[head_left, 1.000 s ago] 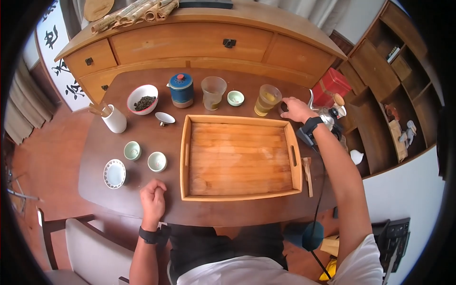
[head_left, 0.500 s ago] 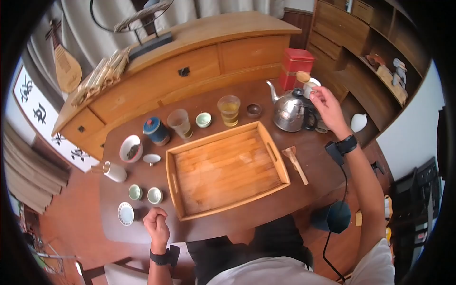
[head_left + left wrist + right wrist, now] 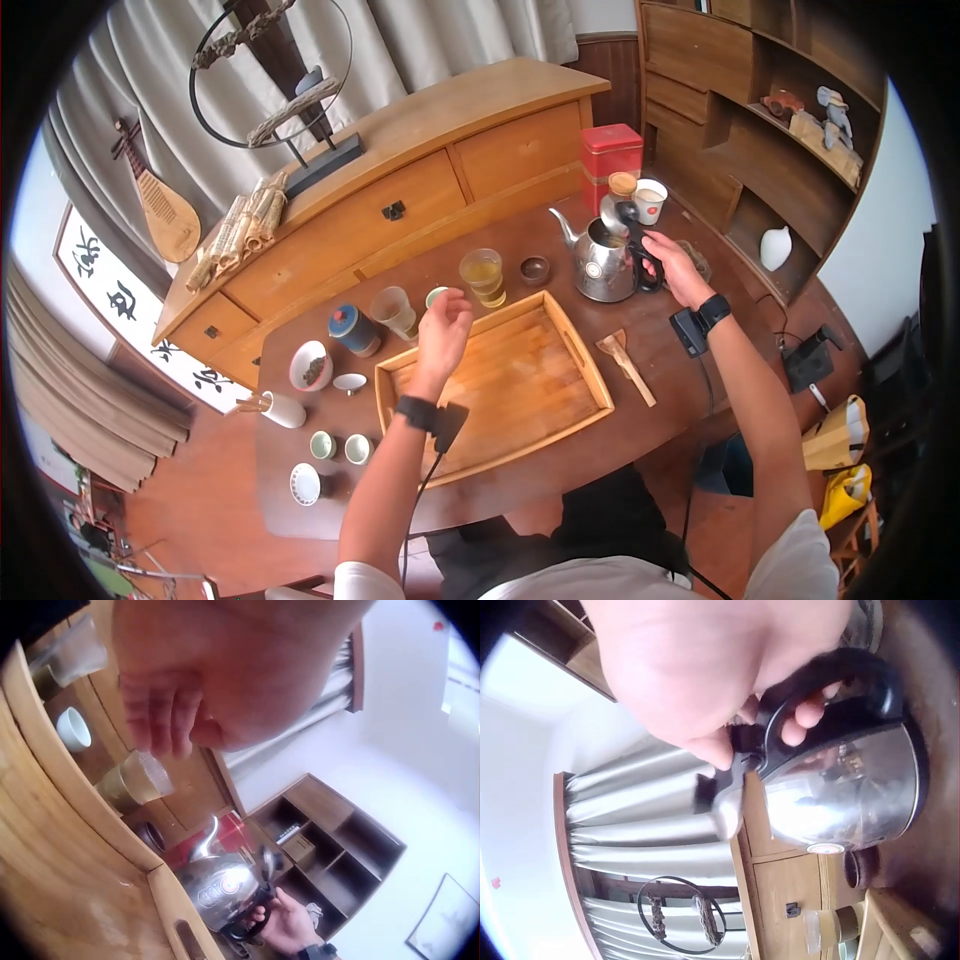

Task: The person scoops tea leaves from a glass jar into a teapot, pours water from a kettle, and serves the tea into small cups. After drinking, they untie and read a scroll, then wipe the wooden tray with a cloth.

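Note:
A steel kettle (image 3: 604,268) stands at the table's right with its lid (image 3: 616,214) tilted up. My right hand (image 3: 676,270) is at its black handle; in the right wrist view the fingers of that hand (image 3: 727,675) curl round the handle (image 3: 825,675), the thumb by the lid hinge. My left hand (image 3: 443,335) hangs above the wooden tray (image 3: 530,425), fingers loosely bent and holding nothing, near a pale green cup (image 3: 436,296). In the left wrist view the left hand (image 3: 225,675) is above the glass of yellow liquid (image 3: 135,782).
Behind the tray are a glass of yellow liquid (image 3: 484,278), a frosted glass (image 3: 393,311), a blue pot (image 3: 353,331) and a dark cup (image 3: 535,269). Small cups (image 3: 359,449) stand left. A red tin (image 3: 611,160), a white cup (image 3: 650,202) and wooden tongs (image 3: 627,368) are right.
My left hand has risen from the table's front edge to above the tray. My right hand has come down onto the kettle handle, and the kettle's lid has opened. The head view has shifted.

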A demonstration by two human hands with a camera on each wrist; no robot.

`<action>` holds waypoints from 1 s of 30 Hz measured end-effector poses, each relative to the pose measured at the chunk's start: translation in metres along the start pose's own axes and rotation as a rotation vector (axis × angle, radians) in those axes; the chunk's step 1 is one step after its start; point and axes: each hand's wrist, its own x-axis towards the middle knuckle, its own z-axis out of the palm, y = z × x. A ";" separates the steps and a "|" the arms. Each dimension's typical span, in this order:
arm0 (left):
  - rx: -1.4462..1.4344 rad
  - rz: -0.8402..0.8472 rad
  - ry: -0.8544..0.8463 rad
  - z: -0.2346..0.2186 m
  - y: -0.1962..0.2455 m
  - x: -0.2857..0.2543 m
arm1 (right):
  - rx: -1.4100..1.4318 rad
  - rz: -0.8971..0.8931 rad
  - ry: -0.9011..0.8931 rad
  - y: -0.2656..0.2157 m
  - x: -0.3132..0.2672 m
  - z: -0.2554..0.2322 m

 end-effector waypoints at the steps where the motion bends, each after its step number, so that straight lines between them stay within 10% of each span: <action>1: 0.045 -0.018 0.030 0.010 -0.010 0.010 | 0.031 -0.018 -0.051 -0.001 -0.003 -0.002; 10: 0.002 -0.279 0.091 0.064 -0.035 0.057 | 0.137 -0.062 -0.167 0.009 -0.008 -0.012; 30: -0.039 0.050 0.068 0.065 0.011 0.050 | 0.186 -0.072 -0.103 0.015 -0.010 -0.009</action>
